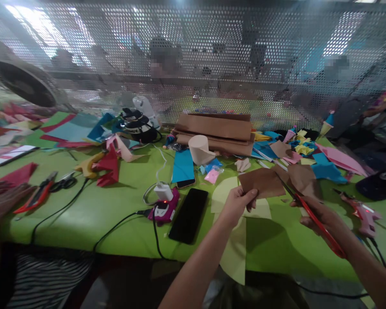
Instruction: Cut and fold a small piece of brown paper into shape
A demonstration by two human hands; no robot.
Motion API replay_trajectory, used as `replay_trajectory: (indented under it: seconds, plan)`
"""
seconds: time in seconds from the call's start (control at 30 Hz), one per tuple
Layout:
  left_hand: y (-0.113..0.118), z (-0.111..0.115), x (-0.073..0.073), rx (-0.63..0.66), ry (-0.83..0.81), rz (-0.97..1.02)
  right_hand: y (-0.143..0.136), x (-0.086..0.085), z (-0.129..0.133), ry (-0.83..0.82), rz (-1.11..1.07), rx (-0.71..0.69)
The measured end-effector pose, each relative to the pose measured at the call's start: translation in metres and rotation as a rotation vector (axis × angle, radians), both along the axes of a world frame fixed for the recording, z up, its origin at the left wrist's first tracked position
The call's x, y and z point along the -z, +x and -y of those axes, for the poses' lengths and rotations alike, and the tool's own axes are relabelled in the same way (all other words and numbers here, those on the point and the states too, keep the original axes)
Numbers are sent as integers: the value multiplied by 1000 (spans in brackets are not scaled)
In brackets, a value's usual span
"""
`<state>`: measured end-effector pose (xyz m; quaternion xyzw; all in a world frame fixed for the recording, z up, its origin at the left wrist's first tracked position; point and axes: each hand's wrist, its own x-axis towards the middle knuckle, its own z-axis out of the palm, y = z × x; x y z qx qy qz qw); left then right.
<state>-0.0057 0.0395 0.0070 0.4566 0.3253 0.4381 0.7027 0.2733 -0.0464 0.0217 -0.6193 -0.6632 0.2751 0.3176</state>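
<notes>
A piece of brown paper (266, 182) is pinched between the thumb and fingers of my left hand (241, 201), a little above the green table. My right hand (321, 216) grips red-handled scissors (321, 226); their dark blades point up and left at the right edge of the brown paper. Whether the blades have cut into it, I cannot tell. Pale yellow paper pieces (234, 249) lie beneath my left hand, one hanging over the table edge. Another brown sheet (304, 178) lies just behind the scissors.
A black phone (188, 216) and a purple power strip (164, 210) with cables lie left of my hands. A pink glue gun (365, 216) lies at the right. Folded brown paper (214, 131) is stacked at the back. Another person's hand (6, 197) rests at the far left.
</notes>
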Motion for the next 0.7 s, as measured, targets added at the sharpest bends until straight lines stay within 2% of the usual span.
replay_trajectory:
  seconds: [0.37,0.57,0.7]
  plan:
    - [-1,-2,3,61,25,-62,4,-12,11,-29,29,-43]
    - [-1,-1,2,63,4,-48,7,-10,7,-53,-1,-71]
    - [-2,-1,1,69,-4,-53,10,-9,1,-53,3,-34]
